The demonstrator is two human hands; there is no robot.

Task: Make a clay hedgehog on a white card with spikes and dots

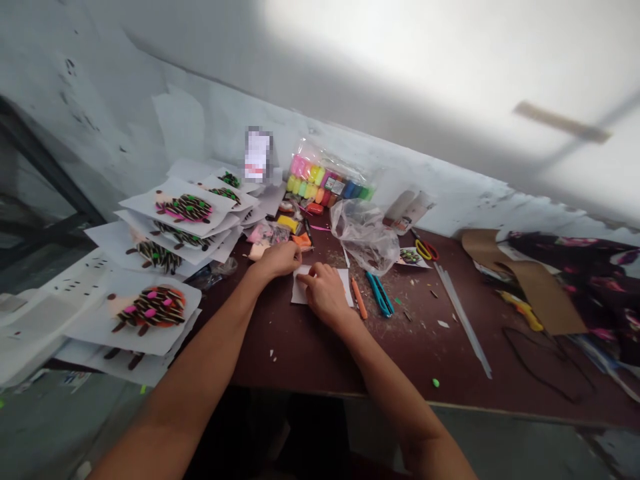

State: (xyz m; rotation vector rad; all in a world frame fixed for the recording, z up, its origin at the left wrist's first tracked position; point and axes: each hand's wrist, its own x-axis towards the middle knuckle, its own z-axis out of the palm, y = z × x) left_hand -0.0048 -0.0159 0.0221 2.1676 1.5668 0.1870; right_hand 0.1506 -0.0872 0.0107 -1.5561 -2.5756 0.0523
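A small white sheet of paper (343, 280) lies on the dark red table in front of me. My right hand (324, 288) rests on it, thumb and fingers partly stretched over the paper. Just beyond the sheet's left corner is my left hand (284, 259), its fingers curled closed. It is beside an orange clay packet (301, 241); what the fingertips hold, if anything, is hidden. A pink clay packet (267, 233) and a yellow one (287, 223) lie behind. Right of the paper are an orange stick-shaped tool (359, 298) and a teal utility knife (380, 293).
Stacked sheets with clay hedgehogs (185, 208) stand left. Colored clay in a clear pack (330, 180) leans on the wall near a crumpled plastic bag (365, 233). Scissors (425, 249), translucent sticks (465, 320), a yellow glue gun (520, 310) and brown cardboard (545, 293) lie right.
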